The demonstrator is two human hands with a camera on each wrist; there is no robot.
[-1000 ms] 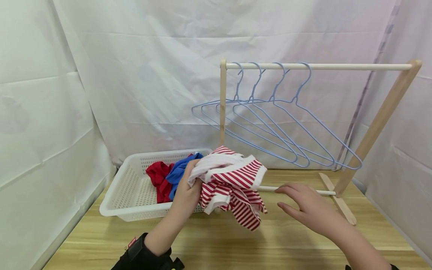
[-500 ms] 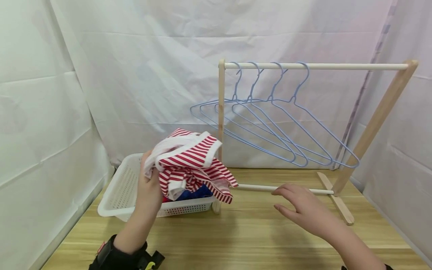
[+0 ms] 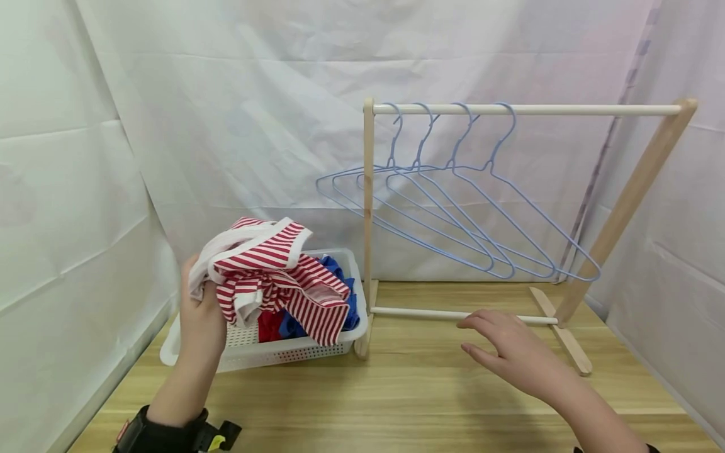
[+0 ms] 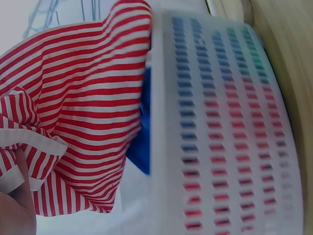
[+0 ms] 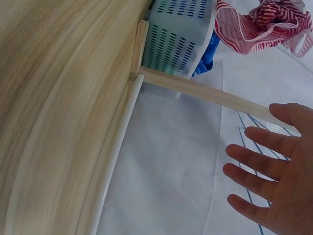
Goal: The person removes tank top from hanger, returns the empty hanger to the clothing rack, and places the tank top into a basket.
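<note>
In the head view my left hand point(image 3: 202, 318) grips a bunched red-and-white striped garment point(image 3: 272, 264) with white trim, held over the white plastic basket point(image 3: 359, 314). One striped flap hangs down across the basket's front rim. Inside lie a red cloth point(image 3: 270, 326) and a blue cloth point(image 3: 352, 309), partly covered by the garment. The left wrist view has the striped cloth point(image 4: 98, 98) beside the perforated basket wall point(image 4: 220, 127). My right hand point(image 3: 512, 352) hovers over the table at the right, fingers spread and holding nothing, as the right wrist view also shows point(image 5: 279, 171).
A wooden rack with a white top rail point(image 3: 595, 110) stands right of the basket, its left post point(image 3: 368, 201) close to the basket. Several blue wire hangers point(image 3: 493, 165) hang from the rail. A lower white bar point(image 3: 419, 313) crosses near the wooden table point(image 3: 396, 402). White curtains point(image 3: 255, 126) surround it.
My left hand has carried the striped garment leftward, from in front of the rack's left post to over the basket. The right hand stays nearly still.
</note>
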